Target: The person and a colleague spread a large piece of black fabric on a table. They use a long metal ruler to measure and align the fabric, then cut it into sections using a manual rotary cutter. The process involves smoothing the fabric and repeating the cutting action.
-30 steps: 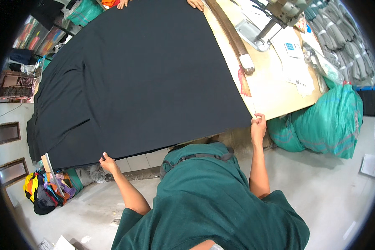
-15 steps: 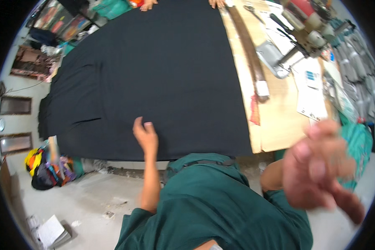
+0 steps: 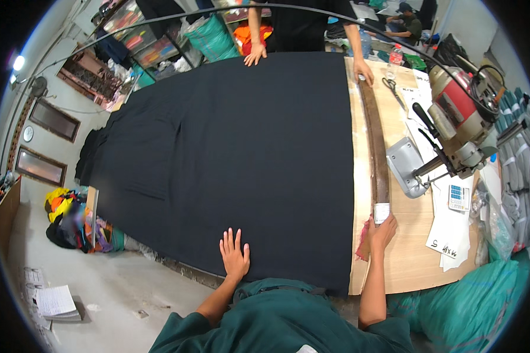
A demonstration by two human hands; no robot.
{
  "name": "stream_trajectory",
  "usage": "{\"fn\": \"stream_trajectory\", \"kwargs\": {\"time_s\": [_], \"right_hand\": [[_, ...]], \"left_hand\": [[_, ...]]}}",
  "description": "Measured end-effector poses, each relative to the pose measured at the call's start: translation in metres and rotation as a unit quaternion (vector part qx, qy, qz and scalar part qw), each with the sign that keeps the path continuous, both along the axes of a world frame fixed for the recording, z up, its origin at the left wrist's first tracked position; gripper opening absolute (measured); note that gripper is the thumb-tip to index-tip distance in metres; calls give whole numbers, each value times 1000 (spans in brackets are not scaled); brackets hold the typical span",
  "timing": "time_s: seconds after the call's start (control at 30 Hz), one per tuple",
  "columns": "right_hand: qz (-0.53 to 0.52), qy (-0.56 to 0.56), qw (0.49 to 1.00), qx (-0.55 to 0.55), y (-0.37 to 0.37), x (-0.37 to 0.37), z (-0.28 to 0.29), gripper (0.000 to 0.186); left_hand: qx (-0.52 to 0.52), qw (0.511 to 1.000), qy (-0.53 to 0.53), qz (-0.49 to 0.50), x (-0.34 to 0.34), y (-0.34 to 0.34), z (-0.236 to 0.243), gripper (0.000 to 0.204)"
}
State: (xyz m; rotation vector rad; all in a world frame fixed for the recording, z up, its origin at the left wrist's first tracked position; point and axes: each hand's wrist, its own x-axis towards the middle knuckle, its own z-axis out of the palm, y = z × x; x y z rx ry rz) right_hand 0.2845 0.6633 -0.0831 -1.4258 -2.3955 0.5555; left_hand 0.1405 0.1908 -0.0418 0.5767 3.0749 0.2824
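A wide sheet of black fabric (image 3: pixel 259 165) covers most of the table. My left hand (image 3: pixel 235 257) lies flat on its near edge, fingers stretched and apart, holding nothing. On the right, my right hand (image 3: pixel 383 231) is closed round the near end of a long brown bar (image 3: pixel 373 135), just below a pale label. The bar runs beside the fabric's right edge, on the bare wooden tabletop. A co-worker's hand (image 3: pixel 364 72) is at its far end, while that person's other hand (image 3: pixel 255 53) presses the far fabric edge. A bit of red netting (image 3: pixel 363 244) lies by my right hand.
Right of the bar stands a red and grey cloth-cutting machine (image 3: pixel 453 109) on a metal base. Scissors (image 3: pixel 393 91), paper sheets (image 3: pixel 447 229) and a calculator (image 3: pixel 459 197) lie around it. A green sack (image 3: pixel 459 300) sits at the near right, and colourful cloth (image 3: pixel 70 220) is heaped left.
My right hand has come down from the raised position at the right onto the bar's near end. My left hand has flattened onto the fabric. The view has tilted up, showing more of the co-worker.
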Motion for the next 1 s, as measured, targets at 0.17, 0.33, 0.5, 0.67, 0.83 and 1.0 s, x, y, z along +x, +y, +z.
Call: {"fn": "stream_trajectory", "kwargs": {"time_s": [0.17,0.33,0.5,0.67,0.83,1.0], "right_hand": [[-15,72,997,-2,-4,-3,12,62],[-1,134,990,30,-44,-18,67,65],[15,149,983,104,-126,-61,172,65],[114,-16,981,158,-175,-65,101,82],[155,-115,976,104,-184,-65,58,74],[104,-114,979,132,-180,-50,57,55]], "left_hand": [[-4,1000,17,3,0,-3,-1,60],[29,999,44,-12,-1,2,2,60],[44,997,68,-9,8,-15,-7,59],[86,993,79,-11,8,-21,-2,57],[144,987,75,-19,8,-46,-14,57],[216,964,15,-156,22,-98,-9,53]]}}
